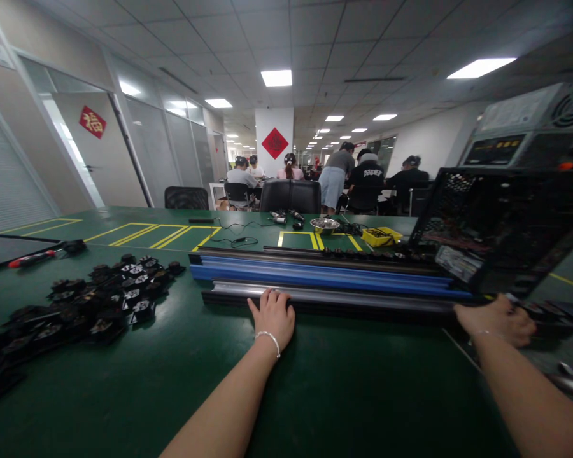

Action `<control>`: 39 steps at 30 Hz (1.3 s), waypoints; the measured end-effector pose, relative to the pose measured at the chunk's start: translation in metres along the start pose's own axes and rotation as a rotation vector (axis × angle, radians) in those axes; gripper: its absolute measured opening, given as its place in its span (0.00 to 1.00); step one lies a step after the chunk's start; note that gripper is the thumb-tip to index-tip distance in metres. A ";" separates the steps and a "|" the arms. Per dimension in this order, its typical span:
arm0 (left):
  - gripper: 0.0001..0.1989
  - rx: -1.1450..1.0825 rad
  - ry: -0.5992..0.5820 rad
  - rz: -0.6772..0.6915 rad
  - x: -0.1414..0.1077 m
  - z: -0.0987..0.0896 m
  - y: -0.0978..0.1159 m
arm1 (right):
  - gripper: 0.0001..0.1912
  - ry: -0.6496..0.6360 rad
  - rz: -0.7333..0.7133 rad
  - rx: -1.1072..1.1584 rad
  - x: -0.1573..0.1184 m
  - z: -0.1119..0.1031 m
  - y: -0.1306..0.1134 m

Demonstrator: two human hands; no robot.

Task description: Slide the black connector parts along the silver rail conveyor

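The front rail (353,304) lies before the blue rail (315,273), the left hand's (273,318) fingers slightly apart on it and the right hand's (499,321) grip impossible to tell near its right end, so uneven pushing could skew it into the case (499,238).

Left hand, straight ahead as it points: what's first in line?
The grey-topped bar: the left hand appears to rest against it. Just beyond lies the blue bar. Exact contact and depth are hard to judge from this one view.
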State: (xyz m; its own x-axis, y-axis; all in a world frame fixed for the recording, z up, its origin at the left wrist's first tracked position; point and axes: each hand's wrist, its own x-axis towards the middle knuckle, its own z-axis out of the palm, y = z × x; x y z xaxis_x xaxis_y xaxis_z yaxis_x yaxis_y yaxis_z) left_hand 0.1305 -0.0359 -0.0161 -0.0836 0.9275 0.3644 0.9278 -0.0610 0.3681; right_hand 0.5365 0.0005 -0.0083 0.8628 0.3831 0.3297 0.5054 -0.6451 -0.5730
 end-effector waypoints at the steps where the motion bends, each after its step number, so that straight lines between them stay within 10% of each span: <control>1: 0.13 -0.001 0.004 0.001 0.000 0.000 0.000 | 0.42 0.012 -0.004 0.002 0.001 0.000 0.001; 39: 0.17 0.001 -0.022 0.002 0.000 -0.001 -0.002 | 0.31 -0.084 0.048 -0.132 0.021 -0.015 0.011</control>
State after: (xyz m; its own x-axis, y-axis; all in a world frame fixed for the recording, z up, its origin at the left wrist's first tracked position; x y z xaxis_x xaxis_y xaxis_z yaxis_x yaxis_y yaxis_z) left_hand 0.1281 -0.0361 -0.0166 -0.0741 0.9351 0.3465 0.9282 -0.0624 0.3669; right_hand 0.5605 -0.0089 0.0036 0.8853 0.3999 0.2374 0.4648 -0.7432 -0.4812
